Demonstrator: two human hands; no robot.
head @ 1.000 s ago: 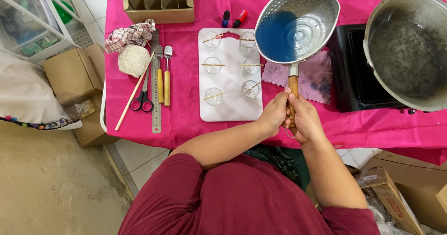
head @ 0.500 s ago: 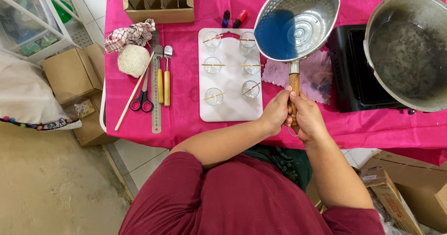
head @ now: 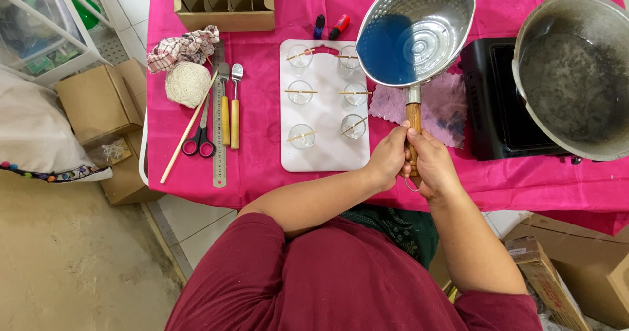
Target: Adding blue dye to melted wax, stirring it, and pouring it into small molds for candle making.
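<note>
Both hands grip one wooden handle: the left hand (head: 388,159) wraps it from the side, the right hand (head: 431,164) closes round its lower end. The handle carries a hammered metal pan (head: 415,31), held tilted over the pink cloth (head: 262,154) so the blue liquid (head: 385,49) pools toward its left rim, just above the white board (head: 324,157). This looks like the pouring step; the next move calls for a slow, steady tip aimed at one small mouth. Six clear glasses (head: 301,136) stand on the board, each bridged by a thin stick. Right of the pan sit a black burner (head: 493,101) and a big dull pot (head: 575,75).
</note>
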